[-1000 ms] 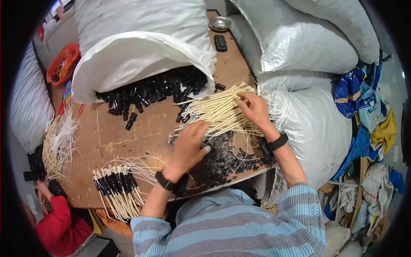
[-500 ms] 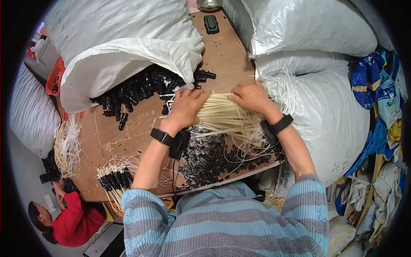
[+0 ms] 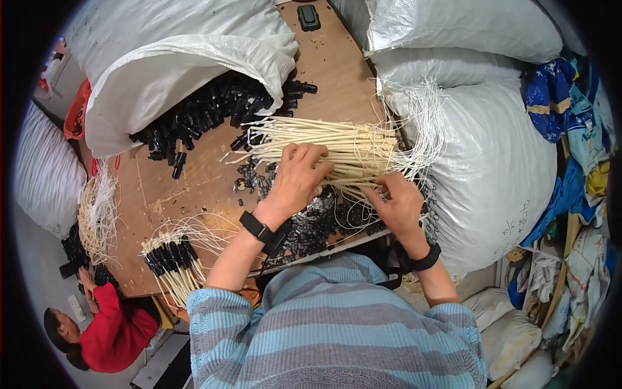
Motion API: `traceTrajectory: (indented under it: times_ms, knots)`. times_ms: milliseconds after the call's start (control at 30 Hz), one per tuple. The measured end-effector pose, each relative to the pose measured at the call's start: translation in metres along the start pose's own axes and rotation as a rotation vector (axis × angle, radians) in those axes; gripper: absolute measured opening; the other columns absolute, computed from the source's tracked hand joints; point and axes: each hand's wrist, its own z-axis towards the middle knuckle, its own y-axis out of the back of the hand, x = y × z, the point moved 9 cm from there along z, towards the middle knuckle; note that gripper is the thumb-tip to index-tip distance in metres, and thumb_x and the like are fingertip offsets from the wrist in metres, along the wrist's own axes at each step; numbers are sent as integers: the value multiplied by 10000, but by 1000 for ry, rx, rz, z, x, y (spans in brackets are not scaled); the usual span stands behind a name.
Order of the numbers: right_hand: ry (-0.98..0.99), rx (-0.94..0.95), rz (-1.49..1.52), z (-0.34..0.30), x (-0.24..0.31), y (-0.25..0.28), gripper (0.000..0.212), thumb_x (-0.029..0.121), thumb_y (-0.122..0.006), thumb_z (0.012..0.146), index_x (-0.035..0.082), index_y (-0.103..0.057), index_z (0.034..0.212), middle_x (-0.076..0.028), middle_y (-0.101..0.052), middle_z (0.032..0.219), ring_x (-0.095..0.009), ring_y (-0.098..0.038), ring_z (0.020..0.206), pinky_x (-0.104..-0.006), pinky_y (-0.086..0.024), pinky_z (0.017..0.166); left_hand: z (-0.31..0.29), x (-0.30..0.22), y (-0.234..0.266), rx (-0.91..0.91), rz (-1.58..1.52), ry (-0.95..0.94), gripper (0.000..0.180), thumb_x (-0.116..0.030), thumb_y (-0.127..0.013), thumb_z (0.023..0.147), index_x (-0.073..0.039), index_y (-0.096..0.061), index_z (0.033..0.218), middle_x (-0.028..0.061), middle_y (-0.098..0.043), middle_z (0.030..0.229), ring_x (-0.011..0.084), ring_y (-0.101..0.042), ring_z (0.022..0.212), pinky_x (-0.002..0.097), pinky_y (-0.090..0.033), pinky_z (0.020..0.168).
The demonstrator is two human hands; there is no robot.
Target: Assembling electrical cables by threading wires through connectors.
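Note:
A bundle of cream rods [image 3: 350,144] with white strings at the right end lies across the table in front of me. My left hand [image 3: 299,178] rests over its near edge, fingers bent and apart on the rods. To the right, my right hand [image 3: 398,204] has thumb and forefinger closed about a cream rod at the near edge, close to the string end. Beneath and nearer to me lies a heap of small dark pieces [image 3: 311,227], partly hidden by my hands and forearms.
A white woven sack [image 3: 181,39] spills black tubular parts [image 3: 201,113] at the far left. Black-capped rods [image 3: 172,262] lie at the near left table edge, and a string bundle [image 3: 98,211] farther left. Full sacks [image 3: 492,149] crowd the right. A person in red [image 3: 120,327] sits lower left.
The rod bundle now lies flat on the table, spread wider to the left. Both hands have come nearer to me; the right has left the bundle's far side for its near edge.

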Motion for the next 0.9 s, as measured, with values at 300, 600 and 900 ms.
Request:
traceTrajectory:
  times_ms: [300,600,900]
  knots:
    - [41,22,-138,0,-9,-8,197,73,-669,726,73,-631,919,-112,-606,866,-330,-606,748,-420,-467,622,-16,37,30,-468,232,79,73,-33,-608,734,-91,-625,776,29,-606,904,238,-571,881,358,-434,772]
    - [26,131,-6,24,-26,4,222,116,-673,792,59,-696,1006,-137,-679,899,-332,-643,747,-387,-495,647,-35,24,39,-388,-78,85,252,66,-630,665,-51,-677,882,68,-642,992,277,-576,958,397,-474,835]
    - [97,167,376,59,75,-15,318,149,-722,823,9,-657,1101,-72,-677,879,-134,-602,644,-252,-477,604,-135,148,87,-658,74,623,391,-15,-642,705,-52,-661,1093,158,-574,1235,358,-508,1136,420,-414,977]
